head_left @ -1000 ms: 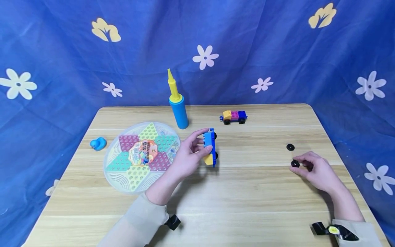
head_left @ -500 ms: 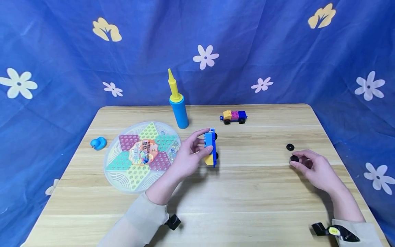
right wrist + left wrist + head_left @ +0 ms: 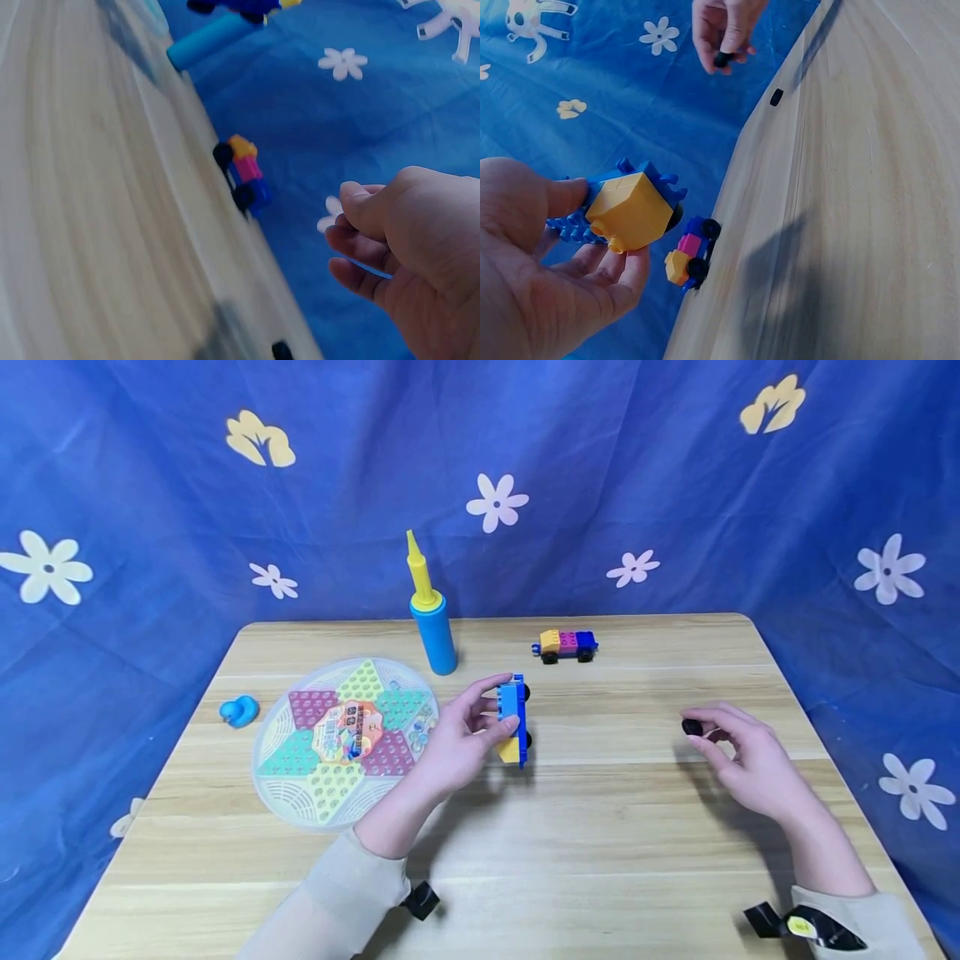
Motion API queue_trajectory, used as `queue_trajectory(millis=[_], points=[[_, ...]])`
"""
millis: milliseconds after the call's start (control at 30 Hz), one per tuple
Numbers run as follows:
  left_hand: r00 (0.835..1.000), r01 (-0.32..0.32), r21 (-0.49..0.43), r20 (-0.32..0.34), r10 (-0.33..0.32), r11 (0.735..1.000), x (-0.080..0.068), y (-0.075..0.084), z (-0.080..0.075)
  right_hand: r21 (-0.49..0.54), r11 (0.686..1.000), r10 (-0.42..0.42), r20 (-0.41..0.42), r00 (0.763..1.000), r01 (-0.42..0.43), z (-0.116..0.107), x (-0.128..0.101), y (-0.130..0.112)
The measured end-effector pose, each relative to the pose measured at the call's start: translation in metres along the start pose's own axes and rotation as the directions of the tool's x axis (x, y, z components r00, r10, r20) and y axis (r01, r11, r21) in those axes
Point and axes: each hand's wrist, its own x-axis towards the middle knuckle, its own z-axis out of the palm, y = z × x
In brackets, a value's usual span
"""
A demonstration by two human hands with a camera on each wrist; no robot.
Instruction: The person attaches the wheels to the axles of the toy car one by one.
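Note:
My left hand (image 3: 457,739) holds a blue and yellow toy block car (image 3: 512,722) between thumb and fingers, above the table. The car is turned so its black wheels face right; its yellow front block (image 3: 630,214) faces the camera in the left wrist view. At the right, my right hand (image 3: 750,760) pinches a small black toy wheel (image 3: 692,727), raised off the table. In the right wrist view the fingers hide that wheel. A second black wheel (image 3: 777,97) sits on the table; the right hand covers it in the head view.
A yellow, pink and blue block car (image 3: 566,645) stands at the back. Left of it are a blue and yellow hand pump (image 3: 435,635), a round Chinese checkers board (image 3: 285,802) and a blue rubber duck (image 3: 240,711). Blue flowered cloth (image 3: 360,485) surrounds the table.
My right hand has picked the wheel up from the table and moved it left and farther back. The left hand holds the car steady in the same place.

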Motion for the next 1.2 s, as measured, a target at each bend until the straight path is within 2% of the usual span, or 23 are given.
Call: queue_trajectory(millis=[500,867,1200], points=[[1.000,-0.025,-0.011,0.011,0.026,1.000,0.000,0.002,0.005,0.080,0.991,-0.104,0.001,0.995,0.104,0.017,0.034,-0.043],[1.000,-0.024,0.015,0.016,0.024,1.000,0.001,0.005,0.008,0.152,0.978,-0.141,-0.035,0.989,0.145,0.032,0.059,-0.067],[0.998,-0.047,-0.011,0.039,0.048,0.999,0.003,0.010,0.012,0.200,0.966,-0.162,-0.034,0.986,0.165,0.043,0.078,-0.087]])
